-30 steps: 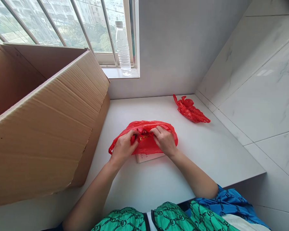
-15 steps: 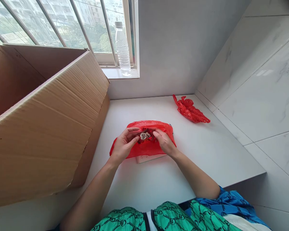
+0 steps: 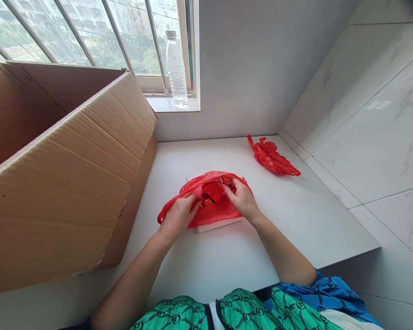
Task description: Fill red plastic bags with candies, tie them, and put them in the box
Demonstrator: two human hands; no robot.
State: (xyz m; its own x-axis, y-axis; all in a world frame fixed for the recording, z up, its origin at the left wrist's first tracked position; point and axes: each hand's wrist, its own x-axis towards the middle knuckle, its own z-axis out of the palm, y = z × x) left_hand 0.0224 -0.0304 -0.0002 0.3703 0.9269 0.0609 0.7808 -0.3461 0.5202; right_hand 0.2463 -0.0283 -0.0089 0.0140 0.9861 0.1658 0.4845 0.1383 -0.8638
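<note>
Seen from the person's own eyes, two bare forearms reach forward over a white counter (image 3: pixel 261 238). Between them lies a red bag (image 3: pixel 196 195), a thin plastic one with its mouth pulled open. The left hand (image 3: pixel 179 215) presses on the bag's near side with its fingers curled into the plastic, and the right hand (image 3: pixel 241 199) pinches the upper rim, fingertips bent inward. What each grips looks like the bag itself, though the folds make that hard to be sure of. A small red packet (image 3: pixel 213 191) sits inside the opening, and a white box (image 3: pixel 220 224) pokes out beneath the bag. Farther back, a second red bag (image 3: pixel 271 158) lies crumpled. A large cardboard box (image 3: pixel 55 160) stands open to the left. A water bottle (image 3: pixel 176 68) stands on the sill of a barred window (image 3: pixel 79 32), and a tiled wall (image 3: pixel 371 128) runs along the right.
</note>
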